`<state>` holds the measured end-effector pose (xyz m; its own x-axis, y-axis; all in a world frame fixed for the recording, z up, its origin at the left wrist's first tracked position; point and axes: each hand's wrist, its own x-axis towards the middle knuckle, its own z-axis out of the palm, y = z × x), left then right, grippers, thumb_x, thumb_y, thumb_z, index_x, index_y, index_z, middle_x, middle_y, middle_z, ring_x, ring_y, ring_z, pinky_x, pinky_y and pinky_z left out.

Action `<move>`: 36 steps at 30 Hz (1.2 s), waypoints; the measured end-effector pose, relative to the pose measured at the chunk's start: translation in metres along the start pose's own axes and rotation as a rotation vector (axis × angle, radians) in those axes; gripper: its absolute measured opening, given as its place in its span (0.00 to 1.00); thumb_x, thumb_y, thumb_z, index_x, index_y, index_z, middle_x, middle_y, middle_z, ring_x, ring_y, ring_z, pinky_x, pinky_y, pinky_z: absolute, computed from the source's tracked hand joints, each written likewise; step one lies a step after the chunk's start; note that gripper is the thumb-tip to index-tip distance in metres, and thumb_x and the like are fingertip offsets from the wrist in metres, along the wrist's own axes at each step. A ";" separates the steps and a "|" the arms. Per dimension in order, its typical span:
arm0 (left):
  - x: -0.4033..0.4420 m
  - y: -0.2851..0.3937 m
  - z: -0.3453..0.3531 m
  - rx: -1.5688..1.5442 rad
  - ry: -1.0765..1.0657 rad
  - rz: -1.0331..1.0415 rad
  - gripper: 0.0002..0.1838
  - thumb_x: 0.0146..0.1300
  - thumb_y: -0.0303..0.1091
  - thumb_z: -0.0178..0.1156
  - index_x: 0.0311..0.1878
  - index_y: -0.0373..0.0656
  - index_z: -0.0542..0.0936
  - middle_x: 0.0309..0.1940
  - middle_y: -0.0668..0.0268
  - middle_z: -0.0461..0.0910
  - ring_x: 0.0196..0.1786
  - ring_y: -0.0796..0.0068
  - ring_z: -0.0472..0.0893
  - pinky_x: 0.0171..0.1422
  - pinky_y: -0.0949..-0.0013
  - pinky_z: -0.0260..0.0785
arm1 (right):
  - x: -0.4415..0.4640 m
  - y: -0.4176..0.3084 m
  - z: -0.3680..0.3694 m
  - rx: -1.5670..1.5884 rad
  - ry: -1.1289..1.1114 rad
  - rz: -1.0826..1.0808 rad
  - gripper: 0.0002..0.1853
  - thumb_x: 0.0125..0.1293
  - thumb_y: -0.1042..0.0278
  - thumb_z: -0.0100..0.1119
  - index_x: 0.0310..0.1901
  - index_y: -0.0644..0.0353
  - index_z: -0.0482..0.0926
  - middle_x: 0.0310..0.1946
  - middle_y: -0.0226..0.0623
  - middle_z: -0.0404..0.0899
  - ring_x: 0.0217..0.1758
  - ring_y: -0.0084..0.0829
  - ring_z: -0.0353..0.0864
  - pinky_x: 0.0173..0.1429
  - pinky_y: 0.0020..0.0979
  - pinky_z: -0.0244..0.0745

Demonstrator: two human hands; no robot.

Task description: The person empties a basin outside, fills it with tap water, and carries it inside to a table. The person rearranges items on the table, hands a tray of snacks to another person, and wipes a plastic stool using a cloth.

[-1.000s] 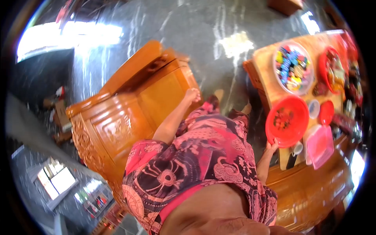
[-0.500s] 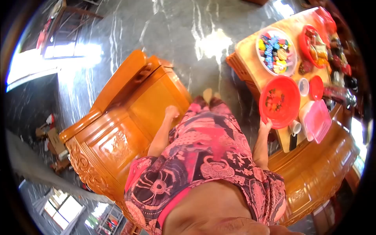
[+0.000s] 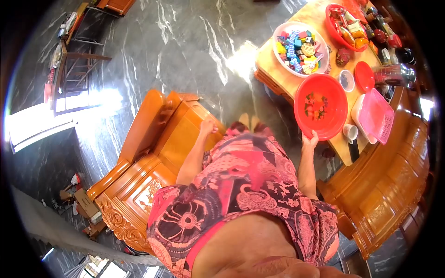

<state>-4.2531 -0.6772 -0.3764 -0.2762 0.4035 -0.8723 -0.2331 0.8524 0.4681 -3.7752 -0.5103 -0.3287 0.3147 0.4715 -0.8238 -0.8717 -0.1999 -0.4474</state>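
R hand (image 3: 310,139) has the red basin (image 3: 320,129) by its near rim, thumb up on the edge, same hold as 1 sec ago; the other fingers are mostly hidden from me. Basin lies just fwd of that hand, touching it, over the table (image 3: 342,152)'s L edge. Can't tell if its base bears on the wood. Red/green patch on the basin's floor: print or loose bits, unclear.

L hand (image 3: 209,126) is loosely curled, nothing visible in it, over the carved wooden bench (image 3: 139,171), well apart from the basin; it's a bit lower in my view than 1 sec ago. Feet (image 3: 249,121) were staggered then, now side by side.

My view's swung since, so the table runs more aslant & more of the R-hand bench (image 3: 384,185) shows. Right of basin: white mug (image 3: 350,132), pink basket (image 3: 382,125), then small clear cup (image 3: 346,81) and red lid (image 3: 365,76). Beyond basin: white tub (image 3: 326,60) w/ toys, red bowl (image 3: 334,34) w/ packets. Far L, wooden chair (image 3: 83,58) on the floor, now better in view.
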 end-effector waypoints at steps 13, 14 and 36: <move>-0.002 0.035 0.005 0.109 -0.076 -0.036 0.04 0.57 0.30 0.51 0.31 0.41 0.73 0.22 0.66 0.75 0.22 0.77 0.77 0.21 0.77 0.69 | -0.004 -0.010 -0.007 0.078 -0.069 -0.048 0.23 0.48 0.79 0.48 0.51 0.63 0.67 0.51 0.46 0.69 0.55 0.48 0.68 0.57 0.58 0.63; 0.002 0.034 0.001 0.112 -0.067 -0.060 0.04 0.57 0.30 0.50 0.31 0.41 0.73 0.22 0.65 0.75 0.22 0.76 0.77 0.21 0.76 0.70 | -0.002 -0.008 -0.009 0.100 -0.064 -0.062 0.23 0.48 0.79 0.48 0.51 0.63 0.67 0.51 0.46 0.69 0.55 0.48 0.68 0.57 0.58 0.63; 0.158 0.406 0.098 0.213 -0.589 0.117 0.15 0.58 0.30 0.51 0.49 0.37 0.68 0.32 0.56 0.77 0.27 0.70 0.79 0.28 0.71 0.72 | -0.056 0.107 0.122 0.027 -0.168 0.051 0.25 0.56 0.57 0.59 0.52 0.59 0.65 0.50 0.49 0.67 0.54 0.47 0.67 0.56 0.50 0.65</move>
<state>-4.3002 -0.2351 -0.3378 0.2844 0.5618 -0.7768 -0.0255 0.8144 0.5797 -3.9314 -0.4535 -0.2882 0.2046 0.5988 -0.7743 -0.8954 -0.2051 -0.3952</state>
